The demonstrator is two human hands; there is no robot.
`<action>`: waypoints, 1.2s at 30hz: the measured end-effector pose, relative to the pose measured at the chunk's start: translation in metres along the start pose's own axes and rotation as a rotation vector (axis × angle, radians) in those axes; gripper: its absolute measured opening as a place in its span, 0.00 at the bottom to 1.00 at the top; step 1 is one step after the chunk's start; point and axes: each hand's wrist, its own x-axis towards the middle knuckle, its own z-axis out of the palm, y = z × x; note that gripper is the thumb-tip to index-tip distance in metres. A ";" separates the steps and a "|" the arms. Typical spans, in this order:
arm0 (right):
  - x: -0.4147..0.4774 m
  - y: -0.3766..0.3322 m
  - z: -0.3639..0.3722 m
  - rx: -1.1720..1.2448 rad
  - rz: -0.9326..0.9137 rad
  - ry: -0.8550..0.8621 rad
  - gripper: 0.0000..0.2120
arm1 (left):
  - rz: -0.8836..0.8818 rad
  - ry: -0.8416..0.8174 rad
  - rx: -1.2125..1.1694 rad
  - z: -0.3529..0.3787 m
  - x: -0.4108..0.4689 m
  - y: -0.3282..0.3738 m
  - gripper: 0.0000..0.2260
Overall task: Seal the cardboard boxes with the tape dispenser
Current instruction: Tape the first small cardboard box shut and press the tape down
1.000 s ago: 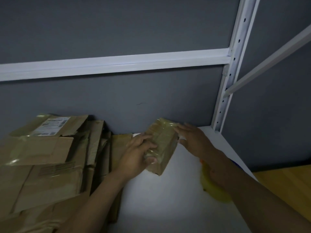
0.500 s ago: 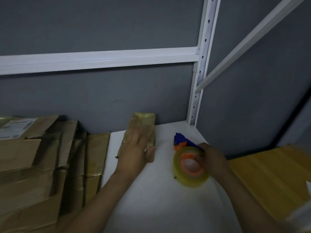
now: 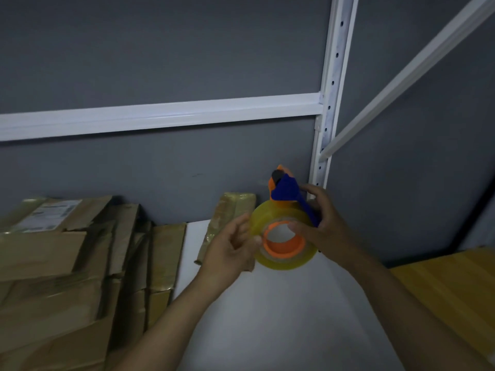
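Grey wall [image 3: 166, 49] closes the far side of the scene, and a white metal rack stands against it: one horizontal beam [image 3: 160, 116], one upright post [image 3: 330, 97] with holes, and a slanted bar [image 3: 407, 73] going up to the right. Below is a white shelf board [image 3: 267, 317], dimly lit.

Above the middle of the board both hands hold the tape dispenser [image 3: 285, 231] in the air. Its roll of clear yellowish tape faces the camera with its orange core open toward the viewer, and the blue and orange head [image 3: 284, 187] points up and a little to the far side, so the long axis is nearly upright. The right hand [image 3: 321, 223] is clamped on the dispenser from the right, thumb at the orange core and fingers behind the blue part. The left hand [image 3: 233, 253] touches the left edge of the roll with thumb and fingertips pinched together; whether it pulls a tape end, I cannot tell.

Behind the left hand a small cardboard box [image 3: 230, 218], wrapped in shiny tape, leans on the far wall with its long axis going from near to far. On the left a pile of flattened cardboard boxes [image 3: 67, 263] covers the board up to its left edge; one carries a white label [image 3: 51, 214].

Between the pile and the right edge the near part of the board is bare. At the right, lower, is a yellow wooden surface [image 3: 455, 290].
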 end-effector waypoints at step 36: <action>0.021 0.046 0.003 -1.019 0.031 -0.439 0.33 | -0.452 0.206 0.129 -0.097 0.048 -0.081 0.19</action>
